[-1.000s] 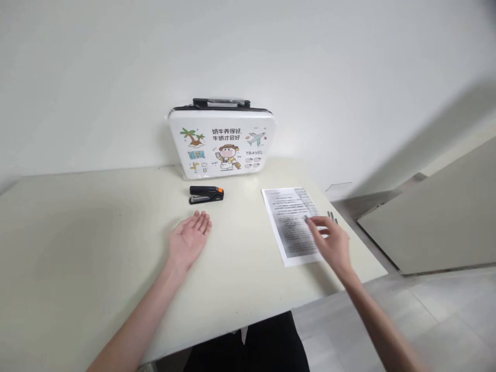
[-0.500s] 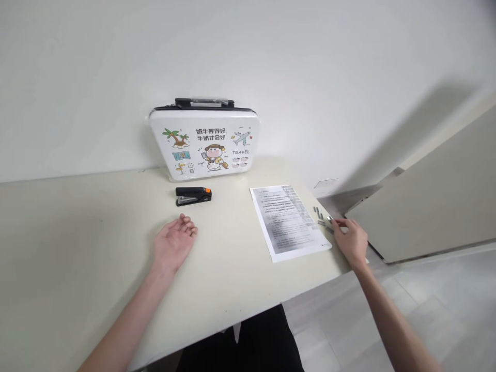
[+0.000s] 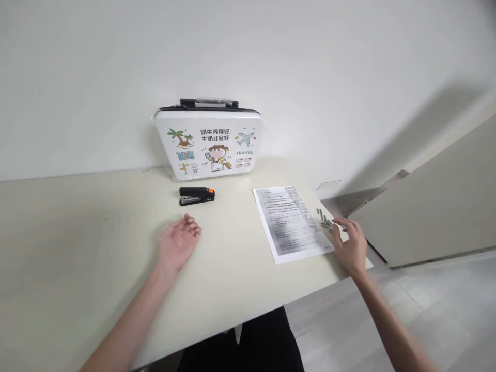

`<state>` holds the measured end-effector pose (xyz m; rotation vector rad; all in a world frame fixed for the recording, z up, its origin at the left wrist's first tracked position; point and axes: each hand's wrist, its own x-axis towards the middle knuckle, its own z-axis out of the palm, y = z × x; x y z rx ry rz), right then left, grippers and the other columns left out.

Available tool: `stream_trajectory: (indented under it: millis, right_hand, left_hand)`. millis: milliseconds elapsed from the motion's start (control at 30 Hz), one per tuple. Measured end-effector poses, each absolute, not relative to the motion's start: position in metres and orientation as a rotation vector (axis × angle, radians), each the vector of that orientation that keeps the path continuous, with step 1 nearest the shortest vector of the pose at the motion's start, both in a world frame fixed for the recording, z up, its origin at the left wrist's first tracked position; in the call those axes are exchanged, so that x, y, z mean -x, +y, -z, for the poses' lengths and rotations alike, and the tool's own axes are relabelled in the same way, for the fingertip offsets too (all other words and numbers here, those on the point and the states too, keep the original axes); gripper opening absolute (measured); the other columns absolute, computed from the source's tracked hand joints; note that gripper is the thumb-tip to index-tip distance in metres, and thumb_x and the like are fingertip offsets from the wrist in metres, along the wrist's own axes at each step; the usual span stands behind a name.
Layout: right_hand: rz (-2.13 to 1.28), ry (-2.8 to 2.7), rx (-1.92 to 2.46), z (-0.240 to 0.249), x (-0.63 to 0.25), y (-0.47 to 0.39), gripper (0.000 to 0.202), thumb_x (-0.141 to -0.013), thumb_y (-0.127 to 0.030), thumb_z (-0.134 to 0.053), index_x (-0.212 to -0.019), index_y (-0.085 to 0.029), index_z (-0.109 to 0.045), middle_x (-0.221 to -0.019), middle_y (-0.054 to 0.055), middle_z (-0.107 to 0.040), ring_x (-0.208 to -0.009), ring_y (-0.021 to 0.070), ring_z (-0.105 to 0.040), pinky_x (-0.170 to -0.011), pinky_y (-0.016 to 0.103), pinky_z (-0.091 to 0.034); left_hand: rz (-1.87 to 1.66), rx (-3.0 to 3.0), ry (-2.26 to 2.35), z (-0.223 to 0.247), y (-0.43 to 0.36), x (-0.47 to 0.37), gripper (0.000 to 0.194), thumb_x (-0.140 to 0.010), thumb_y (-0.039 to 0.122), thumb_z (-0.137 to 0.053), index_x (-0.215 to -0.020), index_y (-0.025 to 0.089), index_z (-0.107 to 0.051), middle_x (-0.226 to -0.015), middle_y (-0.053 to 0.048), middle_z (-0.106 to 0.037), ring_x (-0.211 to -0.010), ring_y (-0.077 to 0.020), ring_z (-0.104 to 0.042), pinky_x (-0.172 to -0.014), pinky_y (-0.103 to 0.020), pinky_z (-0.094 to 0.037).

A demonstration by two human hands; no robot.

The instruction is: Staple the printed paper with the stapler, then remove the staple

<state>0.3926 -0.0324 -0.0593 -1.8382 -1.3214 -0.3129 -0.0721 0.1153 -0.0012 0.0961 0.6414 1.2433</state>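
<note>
Where the paper (image 3: 290, 222) ends, staples (image 3: 326, 224) lie beside the right grip (image 3: 352, 248).

At the back edge of the table (image 3: 217, 284), left of the back right corner, the case (image 3: 209, 142) stands upright before the wall (image 3: 248, 51). The stapler (image 3: 197, 196) lies in front of the case's left half. Nearer the front edge, just before the stapler, is the left grip (image 3: 179, 243). The printed sheet (image 3: 290, 225) lies right of the stapler, towards the table's right edge. Between sheet and edge lie the small strips (image 3: 326, 225); just beside them, near the front right corner, is the right grip (image 3: 352, 247). Past the right edge, a panel (image 3: 434, 206) stands above the floor (image 3: 337, 315).
</note>
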Motion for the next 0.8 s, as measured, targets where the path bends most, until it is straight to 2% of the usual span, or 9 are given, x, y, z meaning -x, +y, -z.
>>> stream_trajectory:
  millis: [200, 367, 500, 800]
  right_hand:
    - [0.063, -1.775, 1.713, 0.053, -0.334, -0.025, 0.04, -0.107, -0.046, -0.048, -0.139, -0.026, -0.062, -0.149, 0.013, -0.062, -0.139, 0.0311, -0.057, -0.116, 0.055, -0.047]
    - [-0.083, -1.93, 1.699, 0.06, -0.297, -0.005, 0.051, -0.11, -0.048, -0.043, -0.157, -0.028, -0.049, -0.169, 0.008, -0.042, -0.159, 0.0294, -0.034, -0.126, 0.057, -0.036]
    - [-0.108, -2.001, 1.765, 0.07, -0.279, 0.001, 0.056, -0.11, -0.051, -0.04, -0.161, -0.027, -0.046, -0.171, 0.007, -0.038, -0.162, 0.0302, -0.026, -0.131, 0.061, -0.026]
    - [-0.049, -2.094, 1.728, 0.074, -0.233, -0.03, 0.065, -0.108, -0.051, -0.047, -0.169, -0.034, -0.029, -0.175, 0.002, -0.027, -0.162, 0.0328, -0.022, -0.131, 0.063, -0.026]
  left_hand:
    - [-1.231, -0.103, 0.64, 0.004, 0.115, 0.075, 0.015, -0.09, 0.007, -0.052, -0.096, 0.011, -0.065, -0.08, -0.006, -0.061, -0.064, -0.0142, -0.06, -0.063, -0.027, -0.051]
    - [-1.234, -0.127, 0.658, 0.006, 0.113, 0.076, 0.015, -0.089, 0.008, -0.054, -0.094, 0.012, -0.067, -0.08, -0.006, -0.062, -0.065, -0.0146, -0.06, -0.063, -0.028, -0.052]
    - [-1.216, -0.199, 0.682, 0.007, 0.113, 0.079, 0.011, -0.087, 0.008, -0.06, -0.09, 0.013, -0.068, -0.079, -0.005, -0.063, -0.067, -0.0148, -0.061, -0.065, -0.027, -0.053]
    - [-1.215, -0.421, 0.767, 0.01, 0.112, 0.082, 0.004, -0.085, 0.013, -0.067, -0.086, 0.013, -0.071, -0.077, -0.004, -0.064, -0.065, -0.0142, -0.059, -0.066, -0.028, -0.051]
